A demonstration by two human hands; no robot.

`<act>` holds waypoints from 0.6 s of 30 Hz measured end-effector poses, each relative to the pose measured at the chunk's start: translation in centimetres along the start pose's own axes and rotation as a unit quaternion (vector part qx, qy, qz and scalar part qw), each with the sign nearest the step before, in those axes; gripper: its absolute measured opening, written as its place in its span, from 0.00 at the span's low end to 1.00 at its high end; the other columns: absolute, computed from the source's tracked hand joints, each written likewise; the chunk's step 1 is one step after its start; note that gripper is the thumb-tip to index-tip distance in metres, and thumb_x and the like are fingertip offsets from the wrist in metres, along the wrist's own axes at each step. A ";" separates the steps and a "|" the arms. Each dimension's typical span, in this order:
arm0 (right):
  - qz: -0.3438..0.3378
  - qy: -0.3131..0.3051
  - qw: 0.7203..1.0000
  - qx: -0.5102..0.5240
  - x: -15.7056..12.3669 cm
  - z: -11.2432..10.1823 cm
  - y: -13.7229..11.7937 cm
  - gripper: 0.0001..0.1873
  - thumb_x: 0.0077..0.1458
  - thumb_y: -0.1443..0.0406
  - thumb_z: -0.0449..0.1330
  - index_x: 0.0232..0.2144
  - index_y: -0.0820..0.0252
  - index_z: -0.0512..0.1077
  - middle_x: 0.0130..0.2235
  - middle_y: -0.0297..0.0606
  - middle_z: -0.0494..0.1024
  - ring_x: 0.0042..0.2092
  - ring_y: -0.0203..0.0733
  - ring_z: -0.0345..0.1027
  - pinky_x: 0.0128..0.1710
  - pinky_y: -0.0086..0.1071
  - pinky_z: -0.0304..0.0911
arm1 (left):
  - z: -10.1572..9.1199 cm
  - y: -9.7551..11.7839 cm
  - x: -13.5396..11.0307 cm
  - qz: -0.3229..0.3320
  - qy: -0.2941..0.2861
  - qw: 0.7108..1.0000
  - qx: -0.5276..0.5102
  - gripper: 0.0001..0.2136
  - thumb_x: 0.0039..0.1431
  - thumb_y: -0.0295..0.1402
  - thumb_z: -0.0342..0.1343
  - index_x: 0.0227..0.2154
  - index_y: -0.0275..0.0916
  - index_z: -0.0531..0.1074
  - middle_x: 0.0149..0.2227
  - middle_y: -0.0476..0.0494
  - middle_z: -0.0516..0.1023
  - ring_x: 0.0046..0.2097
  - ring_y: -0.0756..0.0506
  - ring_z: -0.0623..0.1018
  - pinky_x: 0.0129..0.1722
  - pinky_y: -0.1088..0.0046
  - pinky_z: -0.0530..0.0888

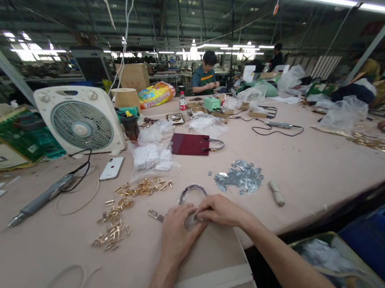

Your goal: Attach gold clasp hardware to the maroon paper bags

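A flat beige panel [222, 248] with a pale strip across it lies at the table's front edge. A curved dark handle [195, 188], apparently in clear wrap, sticks out past its far end. My left hand [176, 233] grips the panel's far end, fingers curled and thumb toward the right hand. My right hand [220, 210] is closed in a pinch against the same spot; whatever is between its fingertips is too small and hidden to name. A strap end with a metal fitting [155, 215] juts out left of my left hand.
Gold metal fittings [115, 220] lie scattered to the left, silver metal pieces [242, 176] beyond my right hand. Farther off are a maroon bag [190, 144], a phone [112, 168], a corded grey hand tool [41, 199] and a fan [83, 120]. A co-worker [205, 74] sits opposite.
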State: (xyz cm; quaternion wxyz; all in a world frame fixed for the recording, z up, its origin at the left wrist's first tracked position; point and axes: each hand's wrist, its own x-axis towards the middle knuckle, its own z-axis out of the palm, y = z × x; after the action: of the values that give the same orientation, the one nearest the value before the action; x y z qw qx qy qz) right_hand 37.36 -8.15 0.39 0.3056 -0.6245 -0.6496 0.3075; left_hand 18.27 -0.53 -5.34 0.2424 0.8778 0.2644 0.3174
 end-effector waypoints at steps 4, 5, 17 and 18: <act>0.027 -0.038 0.999 -0.006 1.0 0.2 0.4 0.10 0.55 0.65 0.64 0.36 0.56 0.86 0.36 0.34 0.87 0.38 0.41 0.78 0.40 0.27 0.64 | 0.0 -0.1 0.0 -0.002 0.000 1.000 -0.004 0.17 0.55 0.39 0.71 0.47 0.48 0.79 0.53 0.45 0.82 0.56 0.36 0.75 0.57 0.51 0.73; 0.027 -0.042 0.999 -0.010 1.1 0.2 0.4 0.09 0.55 0.65 0.64 0.35 0.56 0.86 0.36 0.34 0.87 0.38 0.42 0.78 0.40 0.27 0.64 | 0.0 -0.1 0.0 -0.001 0.002 1.000 -0.005 0.17 0.55 0.39 0.71 0.47 0.47 0.79 0.53 0.45 0.82 0.56 0.36 0.75 0.57 0.51 0.73; 0.043 -0.004 0.997 -0.057 1.7 0.7 0.5 0.06 0.54 0.66 0.67 0.34 0.56 0.84 0.35 0.33 0.86 0.37 0.41 0.76 0.40 0.28 0.62 | -0.2 -0.4 -0.2 -0.007 0.008 1.000 -0.002 0.18 0.54 0.39 0.72 0.48 0.48 0.78 0.53 0.47 0.82 0.56 0.37 0.75 0.58 0.53 0.72; 0.041 -0.002 0.997 -0.063 1.7 0.7 0.6 0.06 0.54 0.66 0.67 0.34 0.55 0.84 0.35 0.33 0.85 0.37 0.41 0.76 0.40 0.28 0.62 | -0.2 -0.4 -0.2 -0.007 0.009 1.000 -0.001 0.18 0.54 0.39 0.71 0.48 0.48 0.78 0.53 0.47 0.82 0.56 0.37 0.75 0.58 0.53 0.72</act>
State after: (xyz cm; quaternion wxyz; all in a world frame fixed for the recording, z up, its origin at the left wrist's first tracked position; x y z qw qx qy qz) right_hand 37.07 -6.46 -0.50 0.2517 -0.6682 -0.6420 0.2794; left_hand 17.91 -0.29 -5.54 0.2434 0.8729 0.2719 0.3239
